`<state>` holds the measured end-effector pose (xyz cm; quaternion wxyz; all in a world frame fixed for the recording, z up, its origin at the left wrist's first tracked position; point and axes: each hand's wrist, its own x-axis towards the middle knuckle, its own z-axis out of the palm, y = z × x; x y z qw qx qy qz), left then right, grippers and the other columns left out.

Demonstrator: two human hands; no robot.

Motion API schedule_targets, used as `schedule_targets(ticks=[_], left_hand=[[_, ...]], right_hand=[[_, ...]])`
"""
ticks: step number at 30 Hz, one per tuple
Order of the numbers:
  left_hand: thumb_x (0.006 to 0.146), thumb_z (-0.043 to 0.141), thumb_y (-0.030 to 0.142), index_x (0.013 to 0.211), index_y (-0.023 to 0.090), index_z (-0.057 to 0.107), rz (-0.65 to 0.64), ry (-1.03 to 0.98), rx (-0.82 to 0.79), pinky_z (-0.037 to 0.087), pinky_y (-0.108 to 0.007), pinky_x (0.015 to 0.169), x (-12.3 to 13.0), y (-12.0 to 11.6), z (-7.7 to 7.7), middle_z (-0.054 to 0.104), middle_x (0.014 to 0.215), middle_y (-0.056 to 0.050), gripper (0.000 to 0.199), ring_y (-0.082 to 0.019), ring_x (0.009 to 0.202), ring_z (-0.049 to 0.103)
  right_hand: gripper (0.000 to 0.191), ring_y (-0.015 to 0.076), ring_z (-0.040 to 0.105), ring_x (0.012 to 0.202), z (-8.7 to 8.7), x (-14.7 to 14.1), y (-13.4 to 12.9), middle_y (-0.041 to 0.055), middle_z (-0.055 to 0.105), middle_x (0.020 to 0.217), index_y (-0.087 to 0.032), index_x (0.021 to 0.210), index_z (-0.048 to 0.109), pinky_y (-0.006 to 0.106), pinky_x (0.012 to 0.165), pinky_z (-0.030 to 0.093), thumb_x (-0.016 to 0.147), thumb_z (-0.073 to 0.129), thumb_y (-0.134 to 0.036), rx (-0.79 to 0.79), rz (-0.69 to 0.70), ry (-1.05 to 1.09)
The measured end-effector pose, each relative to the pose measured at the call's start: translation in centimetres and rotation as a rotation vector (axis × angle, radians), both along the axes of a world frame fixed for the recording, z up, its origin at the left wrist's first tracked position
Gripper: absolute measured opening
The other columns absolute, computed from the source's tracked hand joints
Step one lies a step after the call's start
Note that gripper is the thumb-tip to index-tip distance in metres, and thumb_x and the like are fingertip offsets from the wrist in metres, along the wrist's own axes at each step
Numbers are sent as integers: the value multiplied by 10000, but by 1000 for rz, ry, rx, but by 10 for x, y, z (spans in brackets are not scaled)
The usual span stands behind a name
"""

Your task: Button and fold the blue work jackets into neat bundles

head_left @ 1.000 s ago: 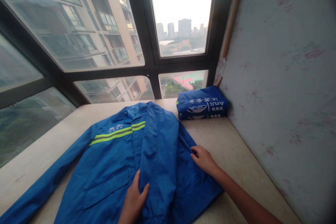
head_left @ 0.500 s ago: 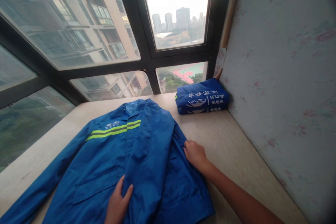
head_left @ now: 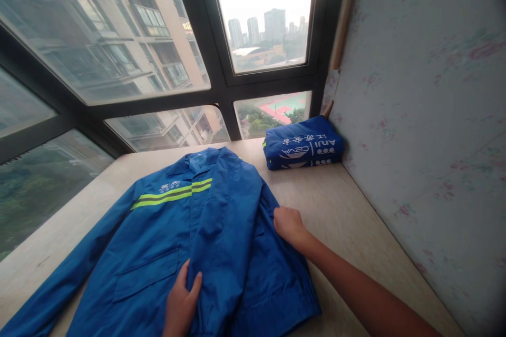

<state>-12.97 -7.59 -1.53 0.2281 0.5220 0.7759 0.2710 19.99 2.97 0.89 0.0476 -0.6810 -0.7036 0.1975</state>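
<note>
A blue work jacket lies spread front up on the ledge, collar toward the window. Yellow-green reflective stripes and a small white print cross its chest. One sleeve is folded over the front; the other stretches out to the lower left. My left hand is at the folded sleeve's edge near the cuff, thumb on top and the other fingers partly hidden, gripping the cloth. At the jacket's right side edge, my right hand has its fingers curled round the fabric.
A folded blue garment with white lettering sits in the back right corner, against the flowered wall. Dark window frames border the pale ledge at the back and left.
My right hand has shifted slightly left with the jacket's side edge, and the lower right hem has drawn in a little. My left hand stays at the sleeve.
</note>
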Motion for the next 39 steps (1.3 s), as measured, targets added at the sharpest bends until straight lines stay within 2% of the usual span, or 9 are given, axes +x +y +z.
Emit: schedule_targets(ticks=[4, 9, 13, 16, 19, 23, 26, 31, 39], left_hand=[[736, 532, 579, 1252, 152, 573, 20, -5, 31, 443, -465, 1083, 0, 0, -1, 652, 1294, -159, 671, -345, 1263, 569], [727, 562, 542, 1211, 169, 606, 31, -12, 60, 465, -464, 1064, 1, -1, 0, 686, 1242, -130, 612, -350, 1238, 588], [733, 552, 552, 1227, 147, 600, 31, -14, 40, 462, -463, 1068, 1, -2, 1, 678, 1256, -146, 641, -353, 1241, 584], [748, 521, 575, 1262, 116, 574, 24, -10, 11, 444, -472, 1084, 1, -2, 0, 648, 1299, -175, 692, -355, 1264, 565], [749, 518, 587, 1266, 129, 570, 19, -10, 19, 428, -469, 1099, 1, -3, -2, 640, 1314, -168, 693, -345, 1272, 560], [753, 516, 597, 1272, 127, 564, 28, -21, 15, 418, -462, 1107, 0, -4, -4, 637, 1315, -175, 701, -335, 1274, 560], [755, 521, 597, 1268, 142, 569, 29, -25, 10, 423, -453, 1103, -1, -4, -5, 646, 1304, -160, 688, -330, 1273, 562], [745, 538, 602, 1260, 160, 576, 32, -36, 9, 430, -458, 1097, -1, -5, -7, 654, 1296, -147, 680, -334, 1260, 572], [680, 620, 587, 1249, 165, 604, 102, -277, -38, 427, -440, 1114, -8, 1, 5, 635, 1337, -113, 709, -334, 1326, 510]], right_hand=[[171, 283, 698, 895, 4, 5, 10, 156, 748, 955, -187, 852, 760, 305, 704, 445, 780, 606, -168, -16, -12, 66], [133, 216, 676, 828, 9, 45, 21, 60, 749, 868, -215, 793, 741, 257, 656, 392, 738, 624, -248, -20, -75, 225], [10, 241, 661, 859, 6, 60, 31, 73, 721, 779, -187, 640, 683, 265, 691, 392, 649, 685, -188, -59, -179, 370], [34, 232, 656, 879, 2, 46, 51, 89, 709, 839, -183, 743, 671, 271, 722, 428, 727, 670, -213, -65, -287, 560], [191, 180, 659, 740, 0, 19, 79, 80, 694, 850, -180, 973, 630, 273, 680, 486, 877, 565, -331, -107, -376, 822], [198, 161, 646, 640, -2, -13, 115, 54, 667, 746, -160, 960, 612, 272, 623, 522, 866, 571, -330, -151, -425, 1116], [203, 146, 640, 681, 0, -21, 138, 34, 662, 771, -166, 985, 622, 243, 637, 514, 823, 566, -275, -47, -496, 1229], [273, 131, 643, 779, 1, -13, 160, 31, 683, 868, -178, 1036, 637, 222, 702, 501, 782, 539, -190, 90, -502, 1219], [147, 236, 615, 924, -23, 7, 133, 50, 701, 833, -172, 698, 660, 277, 816, 452, 581, 673, -85, 78, -305, 848]])
